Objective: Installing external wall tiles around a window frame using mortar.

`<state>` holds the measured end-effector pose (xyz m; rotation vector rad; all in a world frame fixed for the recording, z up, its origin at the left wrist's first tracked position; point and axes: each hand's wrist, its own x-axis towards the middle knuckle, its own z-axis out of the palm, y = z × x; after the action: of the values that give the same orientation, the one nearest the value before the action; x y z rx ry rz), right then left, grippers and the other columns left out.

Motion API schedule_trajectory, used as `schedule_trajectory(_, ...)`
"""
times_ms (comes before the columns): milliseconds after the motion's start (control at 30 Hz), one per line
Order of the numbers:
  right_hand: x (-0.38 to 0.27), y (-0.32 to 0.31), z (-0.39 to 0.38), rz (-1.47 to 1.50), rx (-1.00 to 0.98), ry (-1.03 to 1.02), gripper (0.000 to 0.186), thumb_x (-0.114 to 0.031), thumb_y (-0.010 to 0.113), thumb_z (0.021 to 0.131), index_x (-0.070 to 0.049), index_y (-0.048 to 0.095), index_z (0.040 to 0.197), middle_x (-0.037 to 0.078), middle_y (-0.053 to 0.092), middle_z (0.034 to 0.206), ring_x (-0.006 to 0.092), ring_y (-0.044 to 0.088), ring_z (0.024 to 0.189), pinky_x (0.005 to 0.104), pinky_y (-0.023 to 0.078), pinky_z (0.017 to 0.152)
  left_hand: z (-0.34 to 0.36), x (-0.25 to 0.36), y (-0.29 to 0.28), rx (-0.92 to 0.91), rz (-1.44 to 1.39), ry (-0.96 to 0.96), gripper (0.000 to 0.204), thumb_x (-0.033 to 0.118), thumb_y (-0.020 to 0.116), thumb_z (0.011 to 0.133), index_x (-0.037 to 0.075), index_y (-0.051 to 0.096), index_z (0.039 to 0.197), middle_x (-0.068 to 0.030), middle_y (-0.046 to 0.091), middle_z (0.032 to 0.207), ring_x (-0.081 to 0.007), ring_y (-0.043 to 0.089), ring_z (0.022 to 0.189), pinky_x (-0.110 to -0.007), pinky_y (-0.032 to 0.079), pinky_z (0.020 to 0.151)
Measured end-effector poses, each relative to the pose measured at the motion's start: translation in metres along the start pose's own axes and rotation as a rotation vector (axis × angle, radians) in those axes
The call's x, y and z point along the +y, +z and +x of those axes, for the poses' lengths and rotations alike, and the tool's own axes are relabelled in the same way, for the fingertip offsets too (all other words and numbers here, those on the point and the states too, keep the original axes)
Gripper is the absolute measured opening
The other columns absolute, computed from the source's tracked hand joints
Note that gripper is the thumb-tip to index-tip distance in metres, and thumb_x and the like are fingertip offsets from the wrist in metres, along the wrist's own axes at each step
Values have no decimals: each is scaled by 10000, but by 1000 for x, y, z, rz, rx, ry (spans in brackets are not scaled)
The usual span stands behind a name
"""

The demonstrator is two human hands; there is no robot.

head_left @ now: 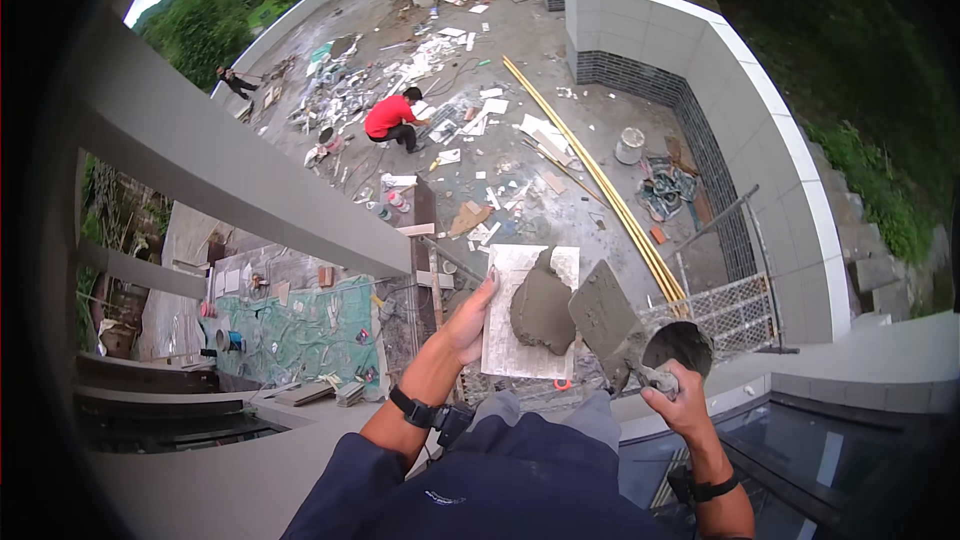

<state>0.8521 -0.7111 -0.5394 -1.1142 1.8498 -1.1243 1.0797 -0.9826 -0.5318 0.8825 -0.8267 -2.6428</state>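
My left hand [472, 324] grips the left edge of a pale rectangular tile [498, 348], held out in front of my body. A thick mound of wet grey mortar [545, 310] lies on the tile's upper face. My right hand [682, 402] is closed around the handle of a trowel [606, 312], whose blade is coated in mortar. The blade's left edge is beside the mound; whether they touch I cannot tell. Just beyond my right hand sits a round dark container [680, 345] with grey mortar in it, partly hidden by the hand.
Scaffold mesh [730, 315] and rails stand at the right, near a tiled parapet [790, 160]. Long yellow poles [600, 180] lie below on the littered ground. A grey beam [240, 155] crosses the left. A person in red [390, 118] crouches farther off; a white bucket [630, 145] stands right.
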Motion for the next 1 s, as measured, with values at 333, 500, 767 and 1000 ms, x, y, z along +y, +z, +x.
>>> schedule_trajectory(333,57,-30,-91,-81,112,294,278,-224,744,761,-9,568,759,72,490,557,145,447,506,323,394,496,23,-32,31,-170,-24,-158,646,495,305,1015,25,316,1458,-167,442,1432,-294,477,1287,-439,405,1066)
schedule_trajectory(500,-11,-64,-83,-519,255,17,278,-223,761,717,-40,552,703,122,561,607,290,558,507,359,440,503,24,-36,34,-140,91,-108,573,429,336,1025,13,372,1417,-173,498,1374,-282,539,1222,-423,448,1026)
schedule_trajectory(767,-43,-90,-50,-966,162,-189,315,-252,767,707,-61,518,736,105,581,646,307,597,579,398,460,526,18,-47,38,-259,316,-132,580,430,369,1030,-27,374,1387,-154,532,1314,-219,557,1158,-374,472,977)
schedule_trajectory(1000,-56,-114,-31,-794,-17,-29,292,-280,727,728,-37,571,771,165,589,647,387,585,623,443,457,566,8,-28,40,-409,675,-40,528,408,394,1027,-23,455,1326,-124,561,1269,-165,576,1086,-315,482,922)
